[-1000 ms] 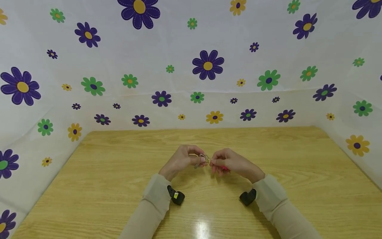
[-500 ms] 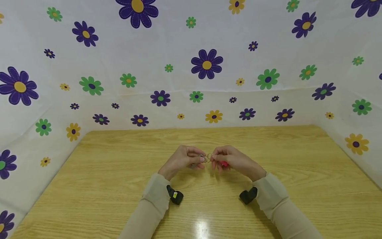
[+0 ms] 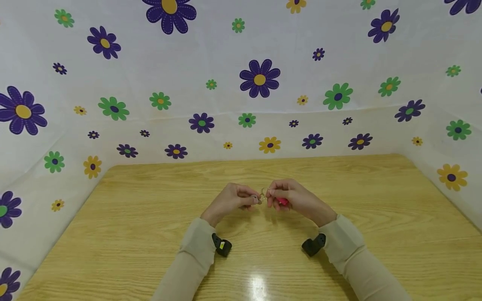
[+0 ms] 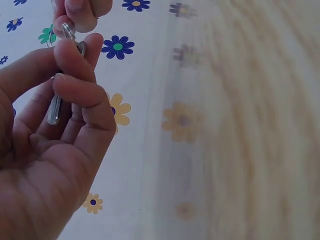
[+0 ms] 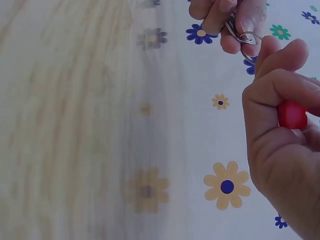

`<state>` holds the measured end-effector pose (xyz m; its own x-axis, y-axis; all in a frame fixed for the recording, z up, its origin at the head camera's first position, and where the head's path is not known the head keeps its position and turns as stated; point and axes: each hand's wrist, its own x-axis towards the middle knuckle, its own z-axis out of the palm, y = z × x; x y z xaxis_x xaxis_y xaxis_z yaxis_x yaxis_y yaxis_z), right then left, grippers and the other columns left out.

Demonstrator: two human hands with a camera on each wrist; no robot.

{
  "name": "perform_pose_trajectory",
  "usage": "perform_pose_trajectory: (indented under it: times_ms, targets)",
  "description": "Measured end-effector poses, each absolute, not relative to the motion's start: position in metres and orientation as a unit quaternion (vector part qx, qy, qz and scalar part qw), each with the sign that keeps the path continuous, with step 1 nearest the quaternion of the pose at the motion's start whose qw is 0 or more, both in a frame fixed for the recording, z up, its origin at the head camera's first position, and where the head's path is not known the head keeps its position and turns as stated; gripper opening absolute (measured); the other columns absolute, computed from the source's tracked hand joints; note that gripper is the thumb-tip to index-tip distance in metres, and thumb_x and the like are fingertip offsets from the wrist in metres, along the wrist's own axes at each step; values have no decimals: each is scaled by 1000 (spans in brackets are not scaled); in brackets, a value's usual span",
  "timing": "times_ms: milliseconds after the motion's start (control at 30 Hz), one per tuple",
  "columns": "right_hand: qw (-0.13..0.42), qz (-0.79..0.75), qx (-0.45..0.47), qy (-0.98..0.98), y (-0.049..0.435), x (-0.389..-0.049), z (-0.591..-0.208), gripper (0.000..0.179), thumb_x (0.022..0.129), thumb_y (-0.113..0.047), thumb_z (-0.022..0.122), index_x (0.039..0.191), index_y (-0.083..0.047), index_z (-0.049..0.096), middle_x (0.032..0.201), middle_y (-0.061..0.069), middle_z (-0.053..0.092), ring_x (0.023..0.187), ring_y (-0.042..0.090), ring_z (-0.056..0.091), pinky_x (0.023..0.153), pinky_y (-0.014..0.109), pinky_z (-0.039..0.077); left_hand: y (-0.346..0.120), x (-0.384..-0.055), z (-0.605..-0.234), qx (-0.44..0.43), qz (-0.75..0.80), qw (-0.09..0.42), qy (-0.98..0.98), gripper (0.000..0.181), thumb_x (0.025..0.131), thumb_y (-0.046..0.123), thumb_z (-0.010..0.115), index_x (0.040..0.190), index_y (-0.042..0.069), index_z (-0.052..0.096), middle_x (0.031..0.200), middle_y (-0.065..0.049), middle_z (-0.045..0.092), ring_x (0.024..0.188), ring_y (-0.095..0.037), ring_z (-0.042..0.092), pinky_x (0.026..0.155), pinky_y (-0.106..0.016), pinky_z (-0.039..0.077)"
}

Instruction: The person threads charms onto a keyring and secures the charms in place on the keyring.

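Note:
Over the middle of the table, my left hand [image 3: 230, 201] pinches a silver key [image 4: 54, 111] near its head. The key's blade points down into the palm in the left wrist view. Thin metal rings [image 5: 244, 54] bridge the small gap between the two hands. My right hand [image 3: 297, 200] pinches the edge of one ring between thumb and fingertips. A pinkish-red object [image 5: 292, 115] is tucked in the curled fingers of that hand; its full shape is hidden. Whether the key is threaded on the ring cannot be made out.
The wooden table [image 3: 150, 234] stretches out under both forearms. A white cloth [image 3: 211, 50] printed with flowers stands behind it and along both sides. A black wrist camera [image 3: 224, 247] sits on each cuff.
My right hand has risen slightly, and the ring shows more upright between the hands. The key's grey blade, seen below my left fingers earlier, is now hidden in the head view.

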<state>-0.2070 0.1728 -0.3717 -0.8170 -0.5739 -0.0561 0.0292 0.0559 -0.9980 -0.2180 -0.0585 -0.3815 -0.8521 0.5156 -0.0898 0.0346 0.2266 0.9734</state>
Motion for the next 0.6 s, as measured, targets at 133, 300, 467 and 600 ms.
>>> perform_pose_trajectory:
  times_ms: [133, 300, 467, 600]
  targets:
    - [242, -684, -202, 658, 173, -208, -375, 25, 108, -3, 38, 95, -2, 59, 84, 4, 67, 61, 8, 53, 51, 16, 37, -59, -216, -379, 185, 587, 209, 760, 18, 98, 7, 68, 110, -5, 74, 98, -16, 75, 68, -15, 65, 67, -28, 53]
    - [253, -712, -217, 618, 175, -211, -381, 29, 108, -6, 39, 90, -8, 62, 80, 1, 65, 58, 6, 51, 51, 15, 37, -59, -216, -377, 199, 580, 204, 763, 18, 98, 9, 68, 109, -5, 75, 97, -14, 76, 71, -18, 64, 70, -31, 54]
    - [237, -690, -205, 653, 175, -211, -380, 30, 108, -11, 44, 83, -9, 60, 72, -1, 59, 53, 6, 45, 50, 19, 34, -62, -217, -374, 209, 567, 195, 773, 18, 99, 9, 66, 109, -4, 75, 99, -9, 76, 76, -24, 68, 75, -37, 56]
    - [209, -664, -183, 694, 174, -209, -378, 27, 107, -10, 48, 85, -3, 61, 70, 1, 55, 54, 9, 43, 51, 21, 35, -63, -217, -373, 211, 566, 191, 774, 17, 99, 7, 65, 108, -4, 74, 98, -8, 76, 75, -23, 66, 75, -36, 56]
